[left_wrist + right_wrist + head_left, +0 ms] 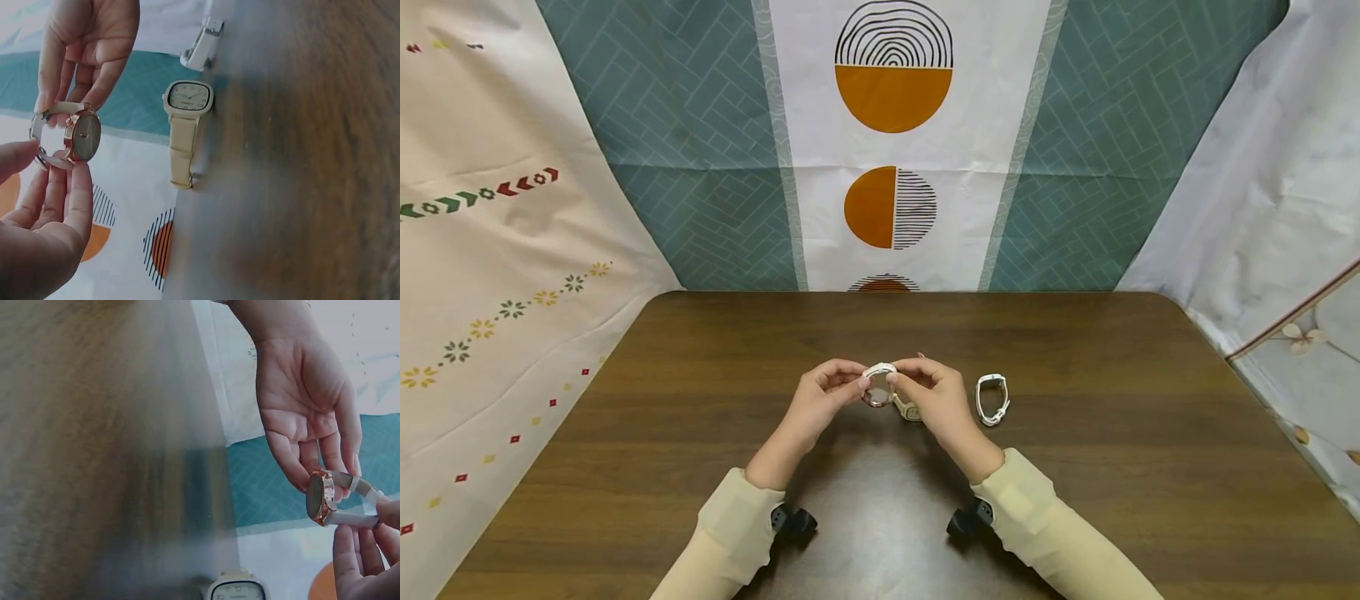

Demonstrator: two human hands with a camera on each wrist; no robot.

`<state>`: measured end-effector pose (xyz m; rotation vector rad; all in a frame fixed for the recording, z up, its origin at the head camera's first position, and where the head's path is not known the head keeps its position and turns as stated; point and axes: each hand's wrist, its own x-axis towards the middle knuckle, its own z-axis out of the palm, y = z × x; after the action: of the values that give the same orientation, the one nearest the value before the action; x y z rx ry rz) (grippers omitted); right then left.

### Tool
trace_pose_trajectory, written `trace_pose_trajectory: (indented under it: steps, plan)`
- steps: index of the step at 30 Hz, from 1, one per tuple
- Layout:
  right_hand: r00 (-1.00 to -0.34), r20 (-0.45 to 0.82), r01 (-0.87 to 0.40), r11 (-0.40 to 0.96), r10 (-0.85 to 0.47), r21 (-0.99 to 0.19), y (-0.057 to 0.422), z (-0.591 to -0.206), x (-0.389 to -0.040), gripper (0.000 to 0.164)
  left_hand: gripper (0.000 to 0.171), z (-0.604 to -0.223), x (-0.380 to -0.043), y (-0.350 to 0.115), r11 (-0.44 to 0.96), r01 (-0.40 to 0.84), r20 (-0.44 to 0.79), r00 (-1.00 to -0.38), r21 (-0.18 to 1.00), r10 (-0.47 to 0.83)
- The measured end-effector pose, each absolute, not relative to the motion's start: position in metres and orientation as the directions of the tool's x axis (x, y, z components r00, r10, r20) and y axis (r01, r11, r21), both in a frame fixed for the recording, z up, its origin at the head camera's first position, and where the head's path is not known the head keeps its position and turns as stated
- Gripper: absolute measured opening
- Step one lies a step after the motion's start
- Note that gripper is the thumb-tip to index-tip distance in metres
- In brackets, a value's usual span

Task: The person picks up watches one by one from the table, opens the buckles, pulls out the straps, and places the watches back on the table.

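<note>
A wristwatch with a rose-gold case and a pale strap is held up between both hands, its strap fastened into a loop. My left hand pinches one side of the strap between thumb and fingers. On the other side, my right hand pinches the strap near the buckle. The dial faces down toward the table in the head view. Just behind the right hand lies a cream watch with a rounded square face, partly hidden by that hand in the head view.
A white watch, its strap closed in a loop, stands on the brown wooden table to the right of the hands. Patterned cloth hangs behind the table's far edge and along both sides.
</note>
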<state>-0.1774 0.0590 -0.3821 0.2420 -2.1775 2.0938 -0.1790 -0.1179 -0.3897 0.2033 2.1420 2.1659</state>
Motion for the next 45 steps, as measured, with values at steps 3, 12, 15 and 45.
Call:
trace_pose_trajectory:
  steps: [3,12,15,45]
  plan:
    - [-0.985,0.167,-0.168,0.016,-0.042,-0.986,0.059,-0.384,-0.176,0.015,0.024,-0.392,-0.178,-0.116,-0.002,0.039,0.039,-0.990,0.999,0.138]
    - [-0.982,0.160,-0.166,0.046,-0.104,-0.985,0.065,-0.387,-0.176,0.016,0.022,-0.395,-0.176,-0.112,0.011,0.051,0.049,-0.991,0.999,0.125]
    - [-0.979,0.167,-0.176,0.067,-0.120,-0.982,0.066,-0.387,-0.178,0.016,0.023,-0.396,-0.176,-0.111,0.006,0.071,0.069,-0.988,0.997,0.135]
    - [-0.985,0.162,-0.160,-0.029,-0.065,-0.987,0.067,-0.388,-0.180,0.015,0.021,-0.399,-0.175,-0.104,0.136,0.144,0.130,-0.985,0.980,0.111]
